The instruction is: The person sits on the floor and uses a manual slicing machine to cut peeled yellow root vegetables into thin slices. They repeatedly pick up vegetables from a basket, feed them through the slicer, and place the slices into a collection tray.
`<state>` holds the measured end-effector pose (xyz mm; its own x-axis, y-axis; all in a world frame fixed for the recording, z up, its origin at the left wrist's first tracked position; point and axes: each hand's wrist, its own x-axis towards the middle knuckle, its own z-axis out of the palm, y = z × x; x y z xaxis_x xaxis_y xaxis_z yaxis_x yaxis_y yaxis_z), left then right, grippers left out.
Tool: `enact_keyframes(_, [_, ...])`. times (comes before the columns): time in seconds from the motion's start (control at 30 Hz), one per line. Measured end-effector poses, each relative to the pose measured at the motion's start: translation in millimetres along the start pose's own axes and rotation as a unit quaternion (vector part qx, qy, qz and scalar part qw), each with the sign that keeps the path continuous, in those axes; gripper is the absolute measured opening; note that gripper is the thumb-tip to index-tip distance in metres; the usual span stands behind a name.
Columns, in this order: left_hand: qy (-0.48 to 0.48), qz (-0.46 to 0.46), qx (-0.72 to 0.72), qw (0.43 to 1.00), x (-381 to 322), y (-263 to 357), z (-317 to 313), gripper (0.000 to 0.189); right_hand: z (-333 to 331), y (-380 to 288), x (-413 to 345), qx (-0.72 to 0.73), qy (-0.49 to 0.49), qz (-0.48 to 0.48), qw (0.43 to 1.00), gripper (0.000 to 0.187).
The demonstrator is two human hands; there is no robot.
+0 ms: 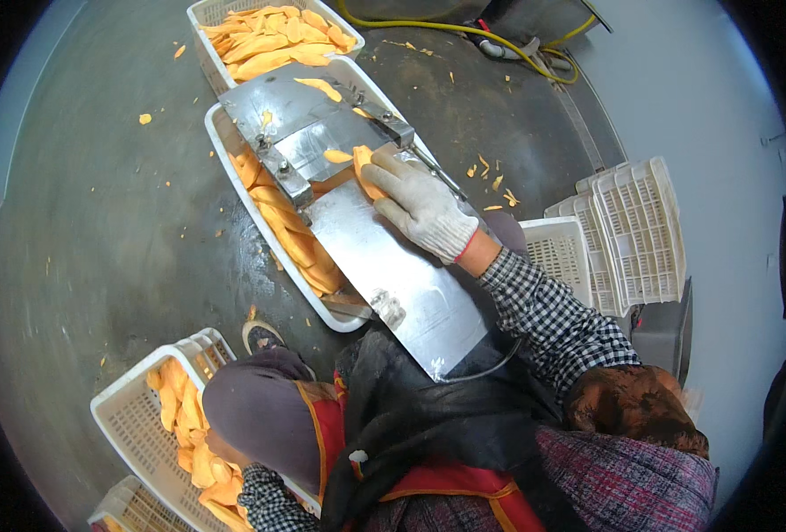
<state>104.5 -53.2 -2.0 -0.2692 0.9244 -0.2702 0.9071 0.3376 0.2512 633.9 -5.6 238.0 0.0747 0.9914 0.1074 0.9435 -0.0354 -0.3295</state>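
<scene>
My right hand (pixel 419 203), in a white knit glove with a red cuff edge, presses an orange root piece (pixel 366 171) onto a metal slicer board (pixel 393 259). Beyond its blade area, thin orange slices (pixel 320 88) lie on the upper metal plate. The slicer rests across a white plastic crate (pixel 260 239) holding many long slices (pixel 293 233). My left hand (pixel 228 449) is low at the left, at a crate (pixel 140 425) of peeled orange roots (pixel 200 459); its fingers are hidden by my knee and the roots.
Another crate (pixel 210 56) heaped with slices stands at the top. White crates (pixel 639 233) are stacked at the right near the wall. A yellow hose (pixel 433 25) crosses the floor at the top right. Orange scraps (pixel 497 183) dot the floor.
</scene>
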Motion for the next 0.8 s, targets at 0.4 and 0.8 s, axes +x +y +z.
enact_keyframes(0.4, [0.098, 0.05, -0.15, 0.983, 11.7, -30.3, -7.0, 0.043, 93.3, 59.9, 141.7, 0.024, 0.055, 0.058, 0.996, 0.026])
enact_keyframes(0.8, [0.331, 0.136, -0.354, 0.864, 27.2, 170.3, -253.6, 0.043, 66.2, 51.6, 152.6, 0.011, -0.046, 0.128, 0.991, 0.03])
